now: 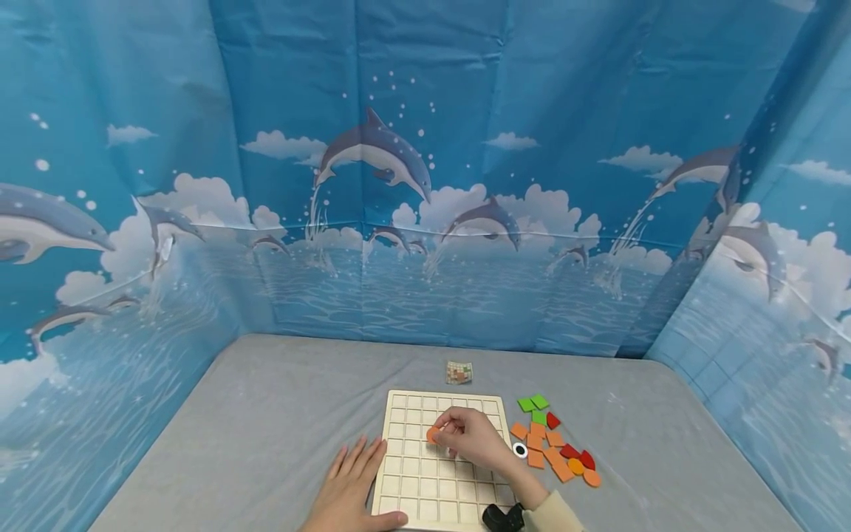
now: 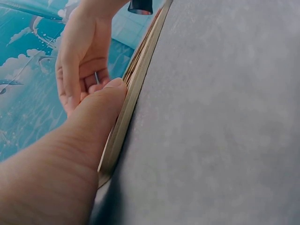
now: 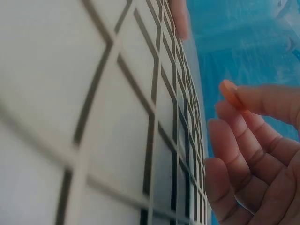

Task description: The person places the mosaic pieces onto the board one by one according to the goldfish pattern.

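Note:
A pale wooden grid board [image 1: 410,466] lies on the grey cloth. Over its middle, my right hand [image 1: 475,440] pinches an orange rounded piece [image 3: 229,93] between thumb and index finger; the other fingers are loosely bent. In the right wrist view the piece is held apart from the grid. My left hand [image 1: 352,484] rests at the board's left side, fingers extended along the edge, with the thumb at the near left corner. The left wrist view shows that thumb [image 2: 105,101] against the board's rim. Part of the grid is hidden beneath my right hand and forearm.
Right of the board lie loose pieces: green squares [image 1: 538,417], several orange squares [image 1: 535,459], red pieces [image 1: 586,459], orange discs [image 1: 591,478] and a white ring-like disc [image 1: 520,450]. A small patterned card [image 1: 459,372] lies behind the board. A dolphin-print curtain [image 1: 425,295] surrounds the table.

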